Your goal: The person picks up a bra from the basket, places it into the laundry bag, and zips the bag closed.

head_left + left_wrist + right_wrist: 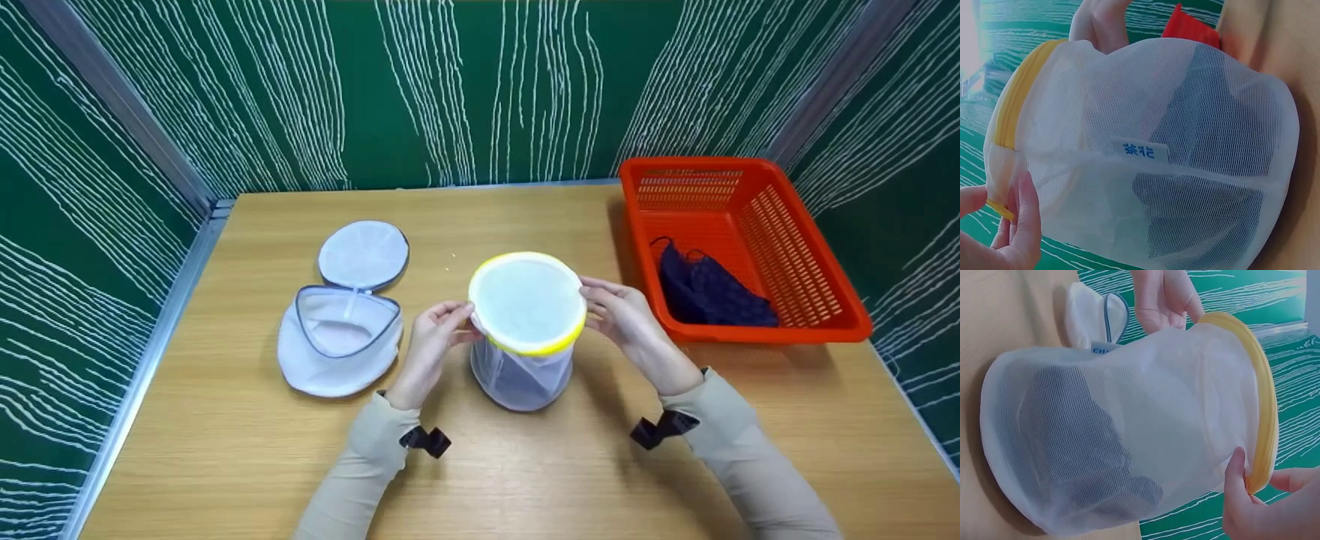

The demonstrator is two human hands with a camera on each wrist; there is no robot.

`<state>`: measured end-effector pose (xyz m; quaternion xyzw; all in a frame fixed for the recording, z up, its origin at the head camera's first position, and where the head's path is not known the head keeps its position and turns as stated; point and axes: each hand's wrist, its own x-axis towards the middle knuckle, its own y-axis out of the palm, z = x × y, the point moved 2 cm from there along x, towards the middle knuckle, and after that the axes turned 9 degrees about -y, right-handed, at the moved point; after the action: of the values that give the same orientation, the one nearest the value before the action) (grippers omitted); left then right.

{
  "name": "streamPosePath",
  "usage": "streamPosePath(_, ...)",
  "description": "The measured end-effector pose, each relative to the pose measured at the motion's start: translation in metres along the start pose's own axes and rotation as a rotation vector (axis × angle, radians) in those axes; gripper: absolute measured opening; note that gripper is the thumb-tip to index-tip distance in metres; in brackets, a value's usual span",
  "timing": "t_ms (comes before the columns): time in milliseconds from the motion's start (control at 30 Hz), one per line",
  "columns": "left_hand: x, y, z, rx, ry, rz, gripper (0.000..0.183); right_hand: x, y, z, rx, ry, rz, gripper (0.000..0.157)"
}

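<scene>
On the left, an open bag [341,337]; then the left hand [435,330], pinching the yellow rim [556,345] of the tall bag [525,379], upright mid-counter [525,480]. The right hand [626,319] pinches opposite. Lid-fastening, seemingly; next calls for steady rim control. Far right, the basket [750,334].

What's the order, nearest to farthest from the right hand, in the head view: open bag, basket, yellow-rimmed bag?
1. Yellow-rimmed bag: in contact, its rim held by the right hand.
2. Basket: apart from that hand, on its right.
3. Open bag: far over on the left.
</scene>
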<state>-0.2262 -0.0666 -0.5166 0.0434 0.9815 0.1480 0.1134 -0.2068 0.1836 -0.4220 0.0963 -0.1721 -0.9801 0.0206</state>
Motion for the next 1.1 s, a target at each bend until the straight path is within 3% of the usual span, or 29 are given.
streamPosePath(167, 0.026, -0.005, 0.006, 0.002, -0.005, 0.005, 0.034, 0.009, 0.003, 0.003, 0.075, 0.016, -0.019, 0.035)
streamPosePath(233, 0.026, -0.002, -0.002, -0.006, -0.008, 0.006, 0.039, 0.012, 0.004, 0.004, 0.098, 0.027, -0.027, 0.039)
streamPosePath(433, -0.015, 0.033, -0.068, -0.068, -0.032, -0.031, 0.033, 0.025, 0.008, 0.007, 0.141, 0.07, -0.06, 0.051)
streamPosePath(533, -0.015, 0.038, -0.079, -0.069, -0.059, -0.061, 0.031, 0.032, 0.01, 0.008, 0.173, 0.069, -0.084, 0.051)
streamPosePath(600, -0.008, 0.037, -0.079, -0.072, -0.06, -0.085, 0.031, 0.037, 0.011, 0.008, 0.197, 0.061, -0.101, 0.05)
streamPosePath(767, 0.069, 0.003, -0.022, -0.099, 0.038, -0.047, 0.042, 0.05, 0.015, 0.009, 0.218, 0.042, -0.129, 0.049)
streamPosePath(833, 0.077, 0.002, -0.018, -0.099, 0.056, -0.059, 0.042, 0.055, 0.017, 0.009, 0.219, 0.034, -0.132, 0.049)
streamPosePath(1000, 0.026, 0.037, -0.077, -0.099, 0.026, -0.161, 0.035, 0.065, 0.02, 0.01, 0.218, 0.014, -0.143, 0.048)
streamPosePath(1100, 0.028, 0.039, -0.084, -0.099, 0.029, -0.172, 0.037, 0.071, 0.021, 0.013, 0.224, 0.009, -0.151, 0.048)
